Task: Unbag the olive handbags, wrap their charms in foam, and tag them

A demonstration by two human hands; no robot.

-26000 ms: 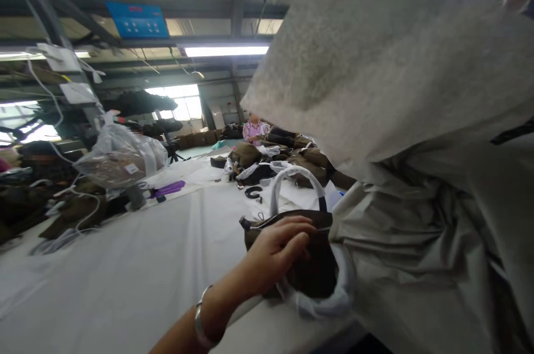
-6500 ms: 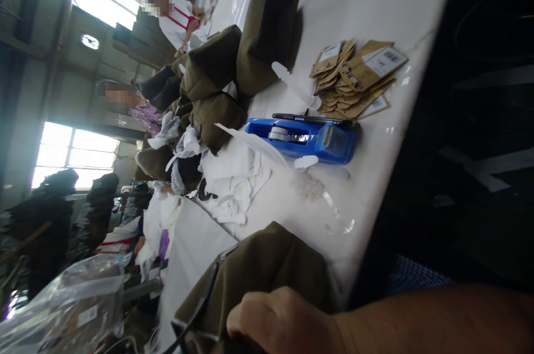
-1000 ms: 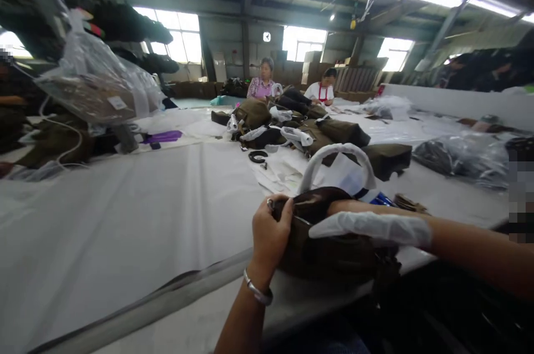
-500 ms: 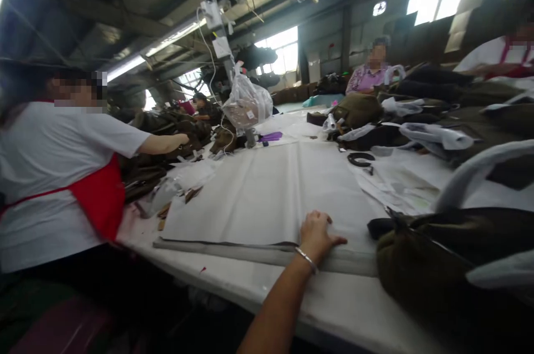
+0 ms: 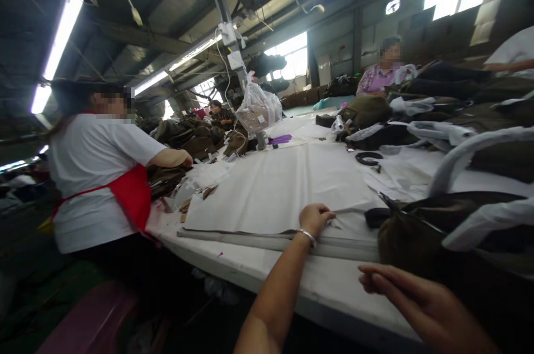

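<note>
A stack of large white sheets [image 5: 267, 187] lies on the table, with a grey layer along its near edge. My left hand [image 5: 316, 219], with a silver bracelet at the wrist, pinches the top sheet near its front right part, and creases run from the fingertips. My right hand [image 5: 411, 293] hangs at the lower right, over the table's front edge, its thumb and fingers together; whether anything small is between them is hidden. Just beyond it sits a dark olive bag [image 5: 411, 242] with a white-wrapped handle [image 5: 463, 156].
At the left stands a person [image 5: 108, 176] in a white shirt and red apron, reaching to dark bags. A post with a hanging plastic bag [image 5: 258, 106] rises behind the sheets. More bags [image 5: 367, 111] lie at the right; another person [image 5: 379, 75] sits behind.
My left hand has closed from a spread pose onto the top sheet, which is now creased. My right hand has come into view at the lower right. The view has shifted left.
</note>
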